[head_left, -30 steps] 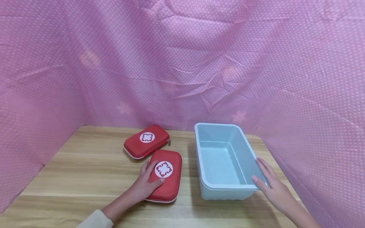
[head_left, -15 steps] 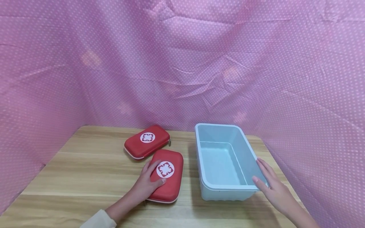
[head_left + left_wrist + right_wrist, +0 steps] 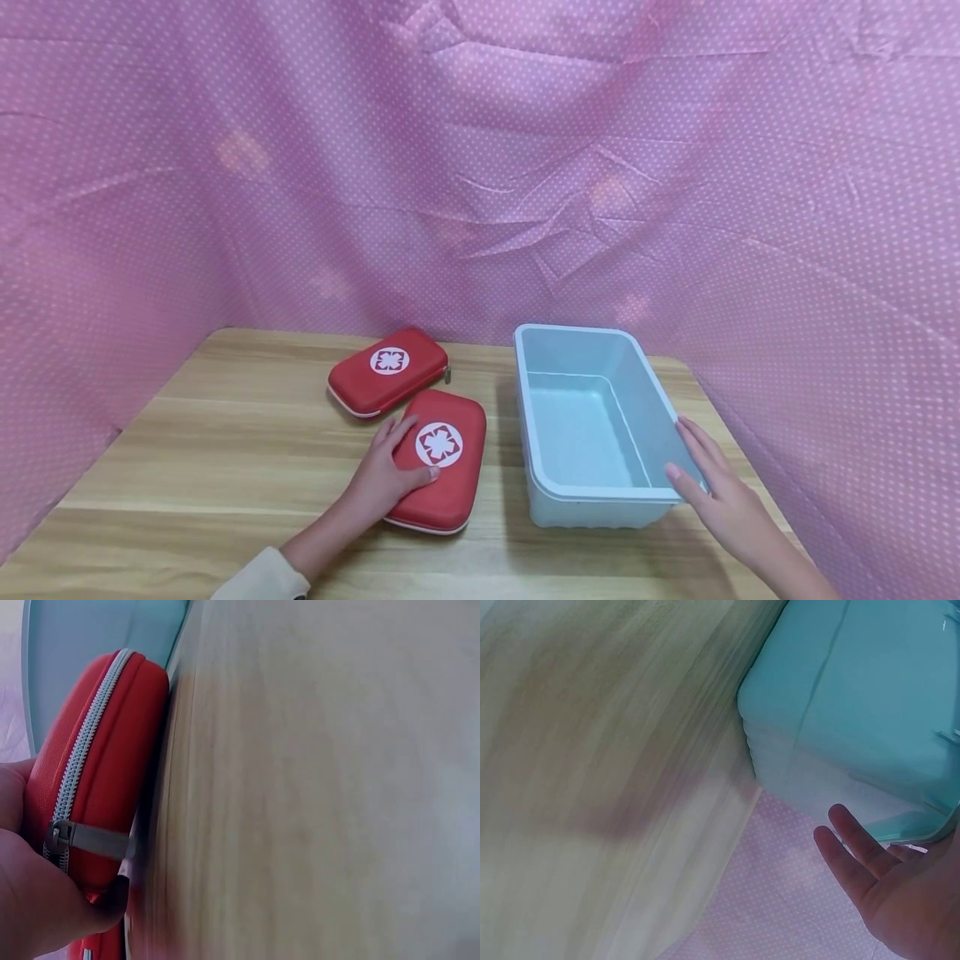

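Note:
My left hand grips the near left side of a red first-aid case with a white round emblem. Its thumb lies on the lid; in the left wrist view the zipper and metal pull show between the fingers. Behind it, a second red first-aid case lies flat at an angle. To the right stands a light blue plastic bin, with nothing inside. My right hand holds its near right corner, thumb over the rim. In the right wrist view, two fingers stretch out straight below the bin's side.
Both cases and the bin are on a wooden table. Pink dotted cloth hangs behind the table and along both sides. A strip of bare wood separates the front case from the bin.
My left hand and the front first-aid case have shifted slightly to the right and away from me. My right hand and the bin stay almost where they were.

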`<action>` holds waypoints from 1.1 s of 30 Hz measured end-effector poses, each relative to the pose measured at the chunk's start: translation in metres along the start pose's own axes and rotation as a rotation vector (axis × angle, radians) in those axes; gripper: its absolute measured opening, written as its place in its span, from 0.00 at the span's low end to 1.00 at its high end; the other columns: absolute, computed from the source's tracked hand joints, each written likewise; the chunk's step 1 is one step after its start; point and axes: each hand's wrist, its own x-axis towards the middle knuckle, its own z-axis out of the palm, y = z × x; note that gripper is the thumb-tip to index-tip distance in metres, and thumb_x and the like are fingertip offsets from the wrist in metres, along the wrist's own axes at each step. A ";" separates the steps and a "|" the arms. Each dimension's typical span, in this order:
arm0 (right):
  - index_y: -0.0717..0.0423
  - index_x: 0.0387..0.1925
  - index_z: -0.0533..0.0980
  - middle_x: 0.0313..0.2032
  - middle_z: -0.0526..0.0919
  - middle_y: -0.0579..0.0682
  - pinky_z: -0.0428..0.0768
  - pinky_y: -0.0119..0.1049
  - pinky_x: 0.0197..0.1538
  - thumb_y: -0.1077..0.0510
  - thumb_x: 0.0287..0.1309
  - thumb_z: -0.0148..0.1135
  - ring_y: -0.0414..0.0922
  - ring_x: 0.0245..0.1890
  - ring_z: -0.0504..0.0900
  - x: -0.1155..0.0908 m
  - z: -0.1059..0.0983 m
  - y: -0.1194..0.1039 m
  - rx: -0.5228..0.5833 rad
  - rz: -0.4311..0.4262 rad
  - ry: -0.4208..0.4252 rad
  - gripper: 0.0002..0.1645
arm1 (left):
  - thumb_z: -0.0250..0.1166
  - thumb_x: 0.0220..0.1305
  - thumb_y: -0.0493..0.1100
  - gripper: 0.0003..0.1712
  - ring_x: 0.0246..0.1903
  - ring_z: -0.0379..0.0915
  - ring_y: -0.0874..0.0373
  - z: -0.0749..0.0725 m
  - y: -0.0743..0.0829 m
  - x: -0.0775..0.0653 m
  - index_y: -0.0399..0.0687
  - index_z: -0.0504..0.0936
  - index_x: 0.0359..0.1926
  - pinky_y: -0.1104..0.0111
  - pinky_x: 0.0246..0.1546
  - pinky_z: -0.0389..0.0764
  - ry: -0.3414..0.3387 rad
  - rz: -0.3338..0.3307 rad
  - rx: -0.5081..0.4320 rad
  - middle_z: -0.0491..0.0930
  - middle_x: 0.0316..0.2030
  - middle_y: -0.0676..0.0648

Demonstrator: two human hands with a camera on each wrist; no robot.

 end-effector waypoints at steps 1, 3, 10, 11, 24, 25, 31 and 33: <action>0.35 0.75 0.40 0.75 0.41 0.47 0.57 0.74 0.53 0.44 0.71 0.46 0.67 0.70 0.49 0.000 0.000 0.000 0.001 0.000 0.000 0.39 | 0.77 0.42 0.57 0.54 0.64 0.53 0.37 -0.001 0.000 0.001 0.65 0.61 0.71 0.52 0.48 0.79 0.000 -0.009 0.008 0.46 0.73 0.40; 0.34 0.75 0.40 0.75 0.41 0.46 0.57 0.74 0.53 0.44 0.71 0.46 0.67 0.70 0.49 0.000 0.001 0.000 -0.001 0.003 0.002 0.39 | 0.77 0.40 0.60 0.57 0.64 0.54 0.37 -0.002 -0.001 0.001 0.65 0.59 0.71 0.53 0.47 0.79 -0.006 -0.029 0.015 0.46 0.73 0.40; 0.34 0.75 0.41 0.75 0.41 0.46 0.56 0.74 0.55 0.43 0.71 0.45 0.66 0.70 0.49 0.000 0.000 0.000 0.009 0.004 0.003 0.38 | 0.78 0.40 0.59 0.58 0.62 0.56 0.39 -0.005 0.003 -0.002 0.63 0.59 0.72 0.54 0.47 0.79 -0.016 -0.033 0.022 0.49 0.72 0.41; 0.34 0.75 0.41 0.75 0.41 0.46 0.56 0.74 0.55 0.44 0.71 0.45 0.66 0.70 0.48 0.000 0.000 0.000 0.011 0.003 0.002 0.38 | 0.78 0.40 0.58 0.57 0.62 0.57 0.40 -0.005 0.004 -0.002 0.64 0.59 0.72 0.55 0.47 0.79 -0.016 -0.032 0.021 0.49 0.72 0.42; 0.36 0.75 0.42 0.75 0.41 0.47 0.53 0.73 0.58 0.46 0.71 0.46 0.64 0.71 0.45 0.000 -0.001 0.000 0.050 -0.019 0.015 0.38 | 0.76 0.46 0.51 0.51 0.56 0.62 0.47 -0.006 0.007 -0.003 0.73 0.60 0.70 0.61 0.44 0.79 -0.063 -0.017 -0.116 0.58 0.67 0.46; 0.36 0.75 0.42 0.75 0.41 0.47 0.53 0.73 0.58 0.46 0.71 0.46 0.63 0.71 0.45 0.000 -0.001 0.000 0.054 -0.020 0.015 0.38 | 0.76 0.47 0.51 0.51 0.57 0.62 0.47 -0.006 0.006 -0.003 0.72 0.60 0.70 0.61 0.45 0.78 -0.060 -0.008 -0.110 0.58 0.68 0.46; 0.38 0.75 0.42 0.75 0.41 0.48 0.52 0.73 0.59 0.47 0.71 0.46 0.63 0.71 0.44 0.000 0.000 -0.001 0.065 -0.023 0.011 0.38 | 0.75 0.48 0.50 0.49 0.54 0.65 0.48 -0.005 0.007 -0.004 0.68 0.61 0.70 0.62 0.45 0.78 -0.082 -0.017 -0.124 0.62 0.66 0.45; 0.38 0.75 0.42 0.75 0.41 0.48 0.52 0.73 0.59 0.47 0.71 0.46 0.63 0.71 0.44 0.000 0.000 -0.001 0.068 -0.026 0.009 0.38 | 0.75 0.48 0.50 0.49 0.51 0.68 0.49 -0.006 0.006 -0.004 0.68 0.61 0.70 0.64 0.42 0.79 -0.098 -0.029 -0.140 0.64 0.64 0.44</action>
